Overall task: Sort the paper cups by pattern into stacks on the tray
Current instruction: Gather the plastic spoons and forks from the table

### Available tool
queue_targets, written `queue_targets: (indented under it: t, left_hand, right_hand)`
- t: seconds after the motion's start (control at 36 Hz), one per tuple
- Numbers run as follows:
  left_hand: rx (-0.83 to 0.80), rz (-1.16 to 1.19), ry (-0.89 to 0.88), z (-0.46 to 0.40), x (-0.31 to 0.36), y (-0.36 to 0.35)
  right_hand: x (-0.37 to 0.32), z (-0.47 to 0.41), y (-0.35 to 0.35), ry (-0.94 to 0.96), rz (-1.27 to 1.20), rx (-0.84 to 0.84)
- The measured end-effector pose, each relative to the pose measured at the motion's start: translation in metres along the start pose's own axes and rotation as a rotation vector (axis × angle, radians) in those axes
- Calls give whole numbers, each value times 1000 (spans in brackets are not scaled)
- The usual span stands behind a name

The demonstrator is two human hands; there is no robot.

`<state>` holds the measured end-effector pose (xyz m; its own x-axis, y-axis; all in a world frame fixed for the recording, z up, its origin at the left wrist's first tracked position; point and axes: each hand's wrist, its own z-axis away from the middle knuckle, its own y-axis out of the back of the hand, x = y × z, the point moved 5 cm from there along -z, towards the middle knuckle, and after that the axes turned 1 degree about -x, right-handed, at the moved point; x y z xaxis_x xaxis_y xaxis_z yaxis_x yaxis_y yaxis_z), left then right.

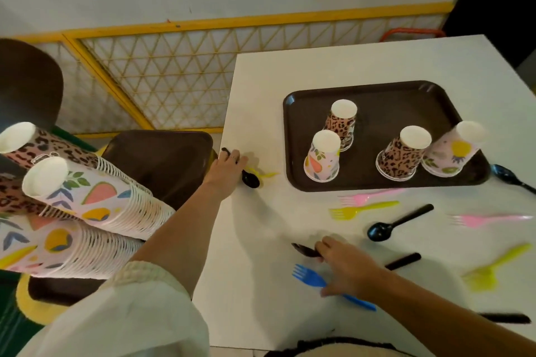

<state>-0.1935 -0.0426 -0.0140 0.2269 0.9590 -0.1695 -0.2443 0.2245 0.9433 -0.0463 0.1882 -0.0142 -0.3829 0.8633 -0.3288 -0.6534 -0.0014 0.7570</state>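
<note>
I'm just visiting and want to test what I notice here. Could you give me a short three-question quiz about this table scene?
1. True or false: the dark brown plastic tray holds six upside-down paper cups.
2. Multiple choice: what does the left hand grip at the table edge? A) a pink plastic fork B) a black plastic spoon C) a paper cup
3. Fill in: the right hand rests across a ____ plastic fork.

Key:
1. False; four cup stacks stand there, two leopard-print and two fruit-print.
2. B
3. blue
</note>
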Motion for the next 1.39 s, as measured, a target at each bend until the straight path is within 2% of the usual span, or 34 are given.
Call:
queue_targets:
  t: [0.19,0.31,0.44,0.5,0.58,0.69,0.78,0.83,0.97,1.11,1.22,1.33,1.39]
  left_hand:
    - [-34,-100,-49,11,15,-13]
    - [-16,-101,-71,25,29,-16]
    - [105,-5,-34,52,44,-8]
    - [104,127,1,62,54,-5]
    - [72,452,92,77,72,1]
    - [183,776,127,94,105,9]
    - [196,1107,199,99,128,11]
    - [186,1232,220,101,145,12]
    - [183,1296,243,104,176,17]
    - [271,1371,375,105,187,24]
    - [327,1497,489,106,195,25]
    - [334,1563,557,110,204,26]
    - [343,1561,569,112,208,27]
  right_hand:
    - [2,1,-7,-62,62,55]
    - [4,3,-2,-73,-84,149]
    - [10,12,25,-78,-200,281]
    - [17,16,39,-66,-217,344]
    - [37,21,55,-40,-322,408]
    - [83,24,59,-59,-187,450]
    - [117,30,54,-106,-133,416]
    - [135,34,50,-119,-109,409]
    - [163,38,38,-142,-30,336]
    - [165,40,39,-61,16,352]
    - [161,36,45,46,84,433]
    - [149,32,58,30,12,461]
    - [142,29,65,99,100,530]
